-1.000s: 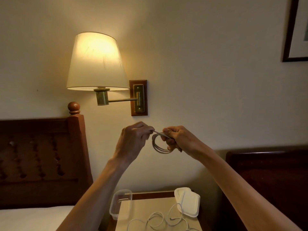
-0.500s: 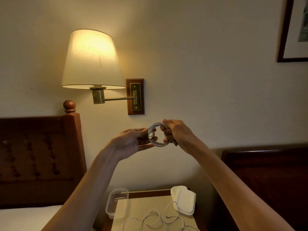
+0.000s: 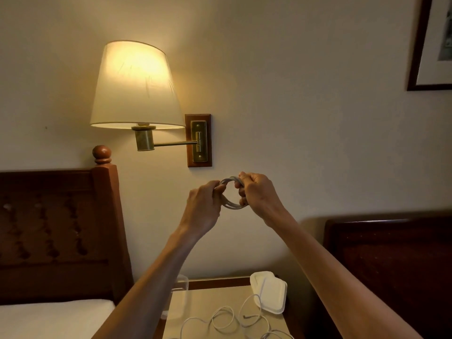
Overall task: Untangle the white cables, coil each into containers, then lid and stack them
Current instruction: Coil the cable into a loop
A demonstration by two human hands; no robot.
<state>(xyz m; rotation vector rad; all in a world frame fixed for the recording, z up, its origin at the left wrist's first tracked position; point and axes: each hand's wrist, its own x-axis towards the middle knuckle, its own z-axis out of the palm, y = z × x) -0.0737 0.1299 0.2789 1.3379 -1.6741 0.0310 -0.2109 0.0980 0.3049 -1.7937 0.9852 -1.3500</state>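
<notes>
I hold a small coil of white cable (image 3: 231, 205) up in front of the wall, well above the nightstand. My right hand (image 3: 258, 193) grips the coil's right side in a fist. My left hand (image 3: 205, 205) pinches its left side. Down on the nightstand (image 3: 244, 293) a loose white cable (image 3: 226, 320) lies in tangled loops. A clear plastic container (image 3: 182, 289) stands at the nightstand's back left, partly hidden by my left forearm. White lids (image 3: 270, 291) lie at its back right.
A lit wall lamp (image 3: 134, 86) hangs above and left of my hands on a brass arm. A wooden headboard (image 3: 58, 231) and bed are at the left, a dark headboard (image 3: 391, 265) at the right. A framed picture (image 3: 433, 45) hangs top right.
My left hand came in from pulling the cable end and now closes on the coil's left side. The coil has risen slightly in the view.
</notes>
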